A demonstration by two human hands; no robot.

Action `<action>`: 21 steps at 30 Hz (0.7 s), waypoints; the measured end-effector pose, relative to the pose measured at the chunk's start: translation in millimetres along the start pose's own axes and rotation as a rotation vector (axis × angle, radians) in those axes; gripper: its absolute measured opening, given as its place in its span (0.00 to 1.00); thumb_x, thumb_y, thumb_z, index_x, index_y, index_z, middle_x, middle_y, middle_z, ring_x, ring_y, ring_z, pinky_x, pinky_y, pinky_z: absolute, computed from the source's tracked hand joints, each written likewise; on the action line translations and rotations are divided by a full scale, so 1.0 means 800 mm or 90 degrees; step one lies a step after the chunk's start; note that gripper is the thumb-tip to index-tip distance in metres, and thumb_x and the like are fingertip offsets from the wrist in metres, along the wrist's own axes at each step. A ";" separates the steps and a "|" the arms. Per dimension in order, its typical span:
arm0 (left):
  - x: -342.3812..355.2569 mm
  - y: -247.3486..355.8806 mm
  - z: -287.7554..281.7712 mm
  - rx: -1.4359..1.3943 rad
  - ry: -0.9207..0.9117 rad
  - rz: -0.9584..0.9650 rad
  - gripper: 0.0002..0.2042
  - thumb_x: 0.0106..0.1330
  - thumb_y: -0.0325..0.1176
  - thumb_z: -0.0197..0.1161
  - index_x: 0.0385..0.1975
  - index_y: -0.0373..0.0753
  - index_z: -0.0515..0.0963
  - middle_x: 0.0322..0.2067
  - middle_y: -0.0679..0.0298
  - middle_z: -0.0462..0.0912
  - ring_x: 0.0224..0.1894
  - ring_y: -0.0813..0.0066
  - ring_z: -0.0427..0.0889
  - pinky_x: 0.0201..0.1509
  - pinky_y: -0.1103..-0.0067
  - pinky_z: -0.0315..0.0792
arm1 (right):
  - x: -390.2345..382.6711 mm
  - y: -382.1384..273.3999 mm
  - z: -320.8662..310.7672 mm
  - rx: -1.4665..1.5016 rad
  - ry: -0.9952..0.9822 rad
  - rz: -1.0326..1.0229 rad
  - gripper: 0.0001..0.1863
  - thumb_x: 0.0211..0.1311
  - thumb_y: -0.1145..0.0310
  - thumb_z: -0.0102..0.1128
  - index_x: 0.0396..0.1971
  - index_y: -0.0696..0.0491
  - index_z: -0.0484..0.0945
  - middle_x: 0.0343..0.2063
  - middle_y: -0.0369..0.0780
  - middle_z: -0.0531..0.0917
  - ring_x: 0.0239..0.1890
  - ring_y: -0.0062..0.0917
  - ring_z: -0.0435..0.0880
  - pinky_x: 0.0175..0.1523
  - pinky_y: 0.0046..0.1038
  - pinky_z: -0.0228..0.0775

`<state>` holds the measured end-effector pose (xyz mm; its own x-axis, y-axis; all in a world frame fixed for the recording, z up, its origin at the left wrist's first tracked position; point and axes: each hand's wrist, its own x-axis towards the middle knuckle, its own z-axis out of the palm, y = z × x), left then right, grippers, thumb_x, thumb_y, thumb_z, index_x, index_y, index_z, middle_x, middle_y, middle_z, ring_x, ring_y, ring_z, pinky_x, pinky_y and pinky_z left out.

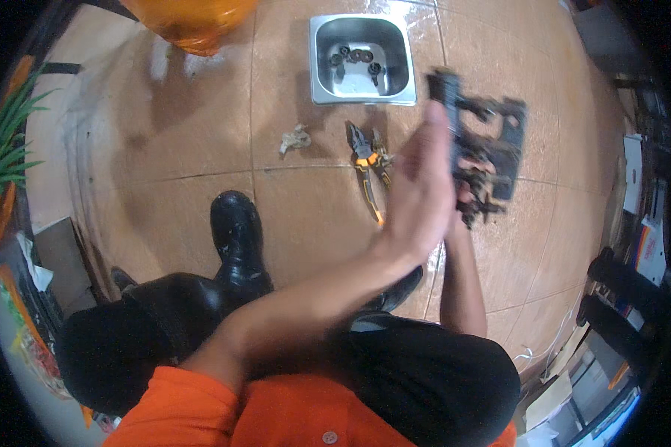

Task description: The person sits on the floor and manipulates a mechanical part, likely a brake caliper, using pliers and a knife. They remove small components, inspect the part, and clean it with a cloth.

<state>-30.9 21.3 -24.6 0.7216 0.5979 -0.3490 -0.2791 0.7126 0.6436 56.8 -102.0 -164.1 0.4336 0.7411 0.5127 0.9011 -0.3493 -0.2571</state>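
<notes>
The orange button-front shirt (291, 410) is nearest the camera, at the opposite end of the view from the rectangular stainless-steel basin (364, 100). To the basin's near right, a black metal bracket-like part (511, 141) is held up, blurred, its long axis running roughly away from the wearer. The left grip (421, 186) is flat, fingers straight, the part immediately to its right; contact looks likely, but blur leaves that unsure. The right grip (456, 223), partly hidden, lies at the part's near end, its visible fingers curled about it.

Small dark round pieces (358, 56) lie inside the basin. Nearer than the basin, on the glossy tan tiled floor (194, 164), are black pliers with orange-and-black handles (365, 159) and, leftward, a crumpled pale scrap (296, 140). An orange plastic bag (194, 21) sits left of the basin.
</notes>
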 end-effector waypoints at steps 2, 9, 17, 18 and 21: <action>0.015 0.032 -0.024 0.070 0.159 0.097 0.31 0.72 0.63 0.35 0.47 0.37 0.70 0.36 0.61 0.78 0.37 0.74 0.78 0.42 0.75 0.73 | 0.071 -0.019 -0.004 0.425 -0.130 0.315 0.11 0.61 0.73 0.56 0.43 0.56 0.79 0.34 0.43 0.83 0.32 0.31 0.82 0.40 0.30 0.76; 0.050 0.159 -0.091 0.000 0.261 0.349 0.22 0.74 0.56 0.38 0.43 0.44 0.72 0.29 0.68 0.77 0.22 0.80 0.70 0.26 0.84 0.68 | 0.270 -0.028 0.104 0.175 -0.365 -0.076 0.10 0.56 0.75 0.56 0.38 0.55 0.82 0.34 0.48 0.84 0.37 0.38 0.85 0.42 0.37 0.77; 0.044 0.151 -0.102 0.052 0.248 0.305 0.22 0.73 0.59 0.40 0.45 0.45 0.68 0.28 0.70 0.75 0.23 0.82 0.69 0.27 0.84 0.69 | 0.229 -0.038 0.184 0.051 -0.437 0.047 0.10 0.58 0.73 0.51 0.32 0.59 0.82 0.34 0.53 0.83 0.40 0.47 0.83 0.45 0.42 0.78; 0.042 0.146 -0.104 0.060 0.238 0.309 0.22 0.73 0.58 0.40 0.45 0.45 0.68 0.29 0.70 0.75 0.23 0.81 0.69 0.27 0.84 0.69 | 0.218 -0.036 0.175 0.066 -0.426 0.062 0.10 0.57 0.74 0.51 0.32 0.59 0.82 0.33 0.53 0.83 0.40 0.47 0.83 0.44 0.42 0.77; 0.043 0.138 -0.113 0.078 0.240 0.270 0.22 0.73 0.58 0.41 0.46 0.45 0.69 0.30 0.69 0.76 0.24 0.81 0.70 0.27 0.83 0.69 | 0.190 -0.045 0.117 0.141 -0.277 0.073 0.08 0.57 0.75 0.53 0.32 0.62 0.79 0.31 0.54 0.82 0.37 0.49 0.82 0.42 0.41 0.77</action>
<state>-93.9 154.0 -27.1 0.2817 0.9270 -0.2478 -0.4033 0.3487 0.8460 89.2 76.7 -153.4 0.4421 0.8920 0.0943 0.8037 -0.3473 -0.4832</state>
